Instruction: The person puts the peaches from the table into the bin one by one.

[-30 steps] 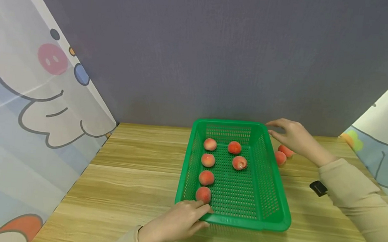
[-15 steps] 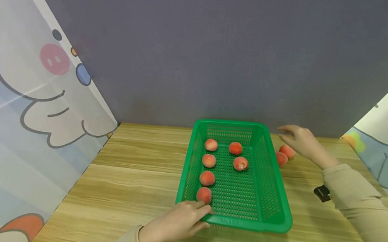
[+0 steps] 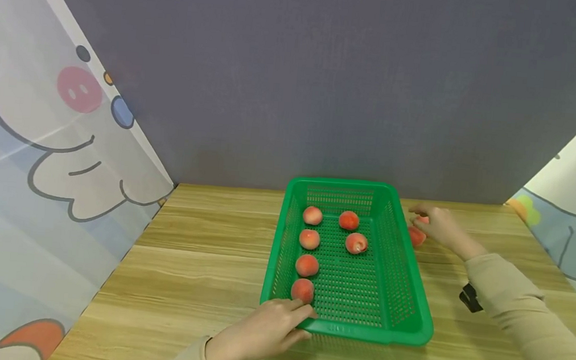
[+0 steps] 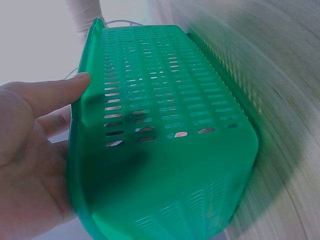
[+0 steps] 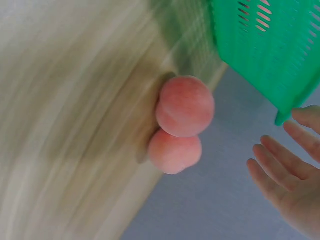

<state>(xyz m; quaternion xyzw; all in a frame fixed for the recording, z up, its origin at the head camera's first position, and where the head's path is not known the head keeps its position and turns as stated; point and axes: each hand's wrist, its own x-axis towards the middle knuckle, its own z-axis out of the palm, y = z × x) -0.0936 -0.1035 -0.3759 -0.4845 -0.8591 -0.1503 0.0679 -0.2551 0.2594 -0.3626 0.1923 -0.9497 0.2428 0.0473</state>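
A green plastic basket (image 3: 347, 330) stands on the wooden table with several peaches (image 3: 307, 266) in it: a row along its left side and two more toward the back right. My left hand (image 3: 267, 327) grips the basket's near rim at the left corner; in the left wrist view the thumb (image 4: 60, 92) lies against the rim from outside. Two more peaches sit together on the table by the basket's right side, the nearer peach (image 3: 416, 236) partly under my right hand (image 3: 440, 226). That hand holds nothing; the right wrist view shows its fingers (image 5: 275, 167) spread apart from both peaches.
A grey wall (image 3: 296, 89) rises right behind the table's back edge. Printed cartoon panels (image 3: 64, 154) close in the left and right sides. Bare wooden tabletop (image 3: 193, 263) stretches left of the basket.
My right hand has moved from beside the basket's back right corner rightward, then down over the two loose peaches. The left hand and the basket have stayed in place.
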